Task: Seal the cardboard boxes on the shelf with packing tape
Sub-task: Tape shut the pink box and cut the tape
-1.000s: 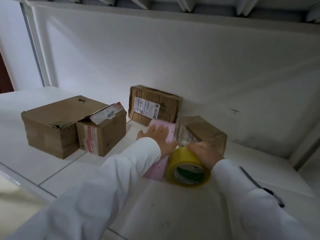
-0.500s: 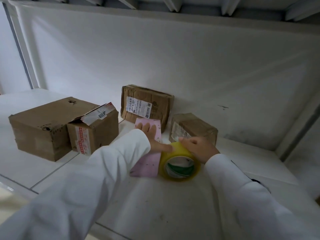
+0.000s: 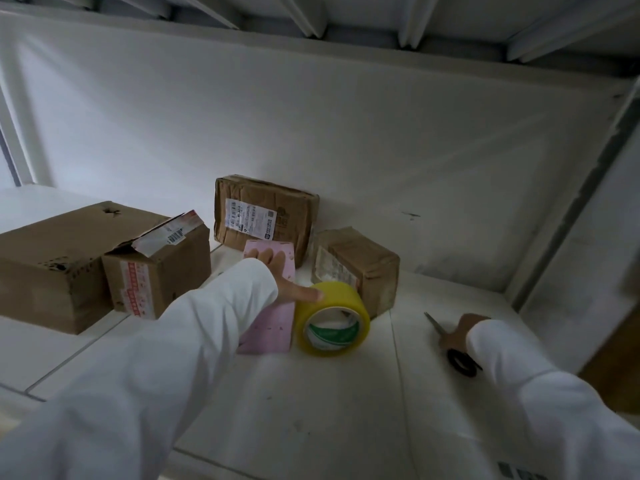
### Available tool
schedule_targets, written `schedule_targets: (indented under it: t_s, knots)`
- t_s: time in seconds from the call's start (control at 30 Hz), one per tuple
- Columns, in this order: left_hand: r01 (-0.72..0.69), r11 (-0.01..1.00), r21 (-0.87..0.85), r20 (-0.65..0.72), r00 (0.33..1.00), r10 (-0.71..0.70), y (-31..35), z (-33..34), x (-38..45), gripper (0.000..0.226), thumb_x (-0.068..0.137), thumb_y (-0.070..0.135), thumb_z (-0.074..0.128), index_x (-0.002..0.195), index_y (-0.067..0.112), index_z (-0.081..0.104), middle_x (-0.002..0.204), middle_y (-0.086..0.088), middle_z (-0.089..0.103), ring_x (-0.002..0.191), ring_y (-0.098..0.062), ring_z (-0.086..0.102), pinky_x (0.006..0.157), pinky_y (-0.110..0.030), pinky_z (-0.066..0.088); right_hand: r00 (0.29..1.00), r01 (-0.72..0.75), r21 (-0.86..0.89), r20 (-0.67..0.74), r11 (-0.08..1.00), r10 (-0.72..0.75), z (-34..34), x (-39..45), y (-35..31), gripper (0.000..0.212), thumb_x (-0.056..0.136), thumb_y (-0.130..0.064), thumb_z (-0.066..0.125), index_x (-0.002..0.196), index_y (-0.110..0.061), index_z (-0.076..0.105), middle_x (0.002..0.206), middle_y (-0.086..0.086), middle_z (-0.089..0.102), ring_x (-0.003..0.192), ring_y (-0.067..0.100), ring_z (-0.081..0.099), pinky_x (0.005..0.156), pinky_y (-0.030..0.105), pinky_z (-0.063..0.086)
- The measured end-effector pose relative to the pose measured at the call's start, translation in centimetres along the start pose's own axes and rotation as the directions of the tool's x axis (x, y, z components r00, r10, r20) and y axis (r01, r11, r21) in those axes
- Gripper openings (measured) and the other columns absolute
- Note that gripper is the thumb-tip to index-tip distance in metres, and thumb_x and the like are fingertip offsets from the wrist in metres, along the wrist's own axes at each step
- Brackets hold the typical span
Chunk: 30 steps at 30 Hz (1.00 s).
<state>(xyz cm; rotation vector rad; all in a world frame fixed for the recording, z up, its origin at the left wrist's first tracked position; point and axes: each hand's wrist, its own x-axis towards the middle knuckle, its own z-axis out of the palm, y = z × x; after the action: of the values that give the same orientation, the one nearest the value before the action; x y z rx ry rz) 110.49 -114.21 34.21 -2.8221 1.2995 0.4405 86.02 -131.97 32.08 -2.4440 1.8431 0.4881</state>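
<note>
A flat pink box [image 3: 270, 327] lies on the white shelf [image 3: 311, 410], and my left hand [image 3: 277, 268] rests on it with straight fingers. Its thumb touches the yellow tape roll [image 3: 341, 299] that stands on edge right of the box. Far to the right, my right hand [image 3: 462, 329] grips a pair of scissors [image 3: 460, 363] lying on the shelf; the blade tip pokes out up-left and the black handle ring shows below. Behind the roll sits a small tape-wrapped cardboard box [image 3: 360, 261].
A large cardboard box [image 3: 52, 251] sits at the left, with a smaller box [image 3: 162, 268] whose top flap is lifted next to it. A labelled box [image 3: 263, 209] leans against the back wall. A shelf upright [image 3: 568, 216] bounds the right side.
My right hand has left the tape roll and moved right to the scissors. My left hand stays on the pink box, thumb on the roll.
</note>
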Motion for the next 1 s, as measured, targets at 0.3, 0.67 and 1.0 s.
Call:
schedule_targets:
  t_s: [0.3, 0.67, 1.0]
  knots:
    - [0.018, 1.0, -0.024, -0.01, 1.0, -0.019, -0.3, 0.6, 1.0, 0.125, 0.061, 0.089, 0.041, 0.151, 0.02, -0.011, 0.159, -0.004, -0.013, 0.144, -0.029, -0.016, 0.116, -0.054, 0.005, 0.98, -0.109, 0.156, -0.149, 0.982, 0.132, 2.4, 0.2, 1.2, 0.026, 0.082, -0.043, 0.058, 0.09, -0.02, 0.048, 0.104, 0.004, 0.054, 0.105, 0.024, 0.052, 0.094, 0.035, 0.045]
    - [0.016, 1.0, -0.014, -0.01, 1.0, -0.016, -0.6, 0.7, 1.6, 0.145, 0.033, 0.095, 0.029, 0.151, 0.021, -0.01, 0.159, -0.003, -0.012, 0.145, -0.029, -0.015, 0.115, -0.056, 0.005, 0.987, -0.114, 0.14, -0.093, 0.984, 0.128, 2.5, 0.7, 2.0, 0.027, 0.083, -0.041, 0.06, 0.078, -0.017, 0.05, 0.08, 0.0, 0.054, 0.083, 0.018, 0.058, 0.068, 0.023, 0.046]
    - [0.021, 1.0, -0.021, -0.027, 0.999, -0.022, -0.6, 0.7, 1.8, 0.137, 0.044, 0.095, 0.034, 0.151, 0.021, -0.009, 0.159, -0.004, -0.011, 0.145, -0.029, -0.013, 0.115, -0.056, 0.006, 0.913, 0.322, 0.596, -0.4, 0.736, -0.075, -2.5, -0.6, 0.6, 0.043, 0.086, -0.048, 0.057, 0.085, -0.005, 0.056, 0.073, 0.009, 0.052, 0.071, 0.024, 0.051, 0.059, 0.027, 0.034]
